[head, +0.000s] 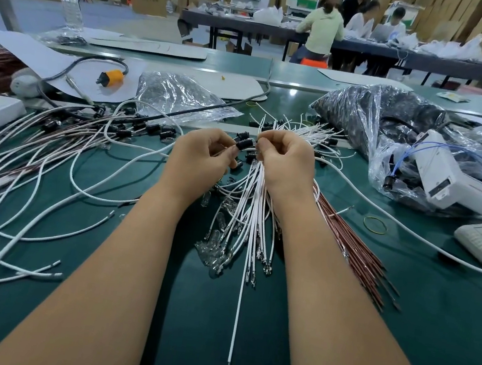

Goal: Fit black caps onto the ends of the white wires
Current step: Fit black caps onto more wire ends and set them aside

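Above the middle of the green bench (pixel 340 302) both bare forearms reach forward and slightly inward, so that the two hands meet knuckle to knuckle. The left hand (pixel 203 154) has its fingers curled and pinches a black cap (pixel 244 144) between thumb and fingertips, the cap lying roughly level and pointing toward the other hand. The right hand (pixel 285 163) is likewise curled, its thumb and forefinger pinching the top of a white wire right at the cap's open end; whether the wire tip is already inside the cap cannot be made out. One long wire (pixel 238 304) hangs straight down from that pinch toward the near edge. Beneath the hands lies a bundle of white wires (pixel 248 214), too many and too overlapped to count, with a few more loose black caps (pixel 243 135) showing just past the fingers. A second heap, wires already capped (pixel 87 128), spreads over the left of the bench. Right of the right wrist lies a sheaf of red-brown wires (pixel 356 252). Small clear glass bulbs (pixel 215 249) are scattered near the bundle's lower end, their number uncertain. One yellow rubber band (pixel 375 224) lies at right, and two clear plastic bags (pixel 380 115) sit farther back, contents blurred.
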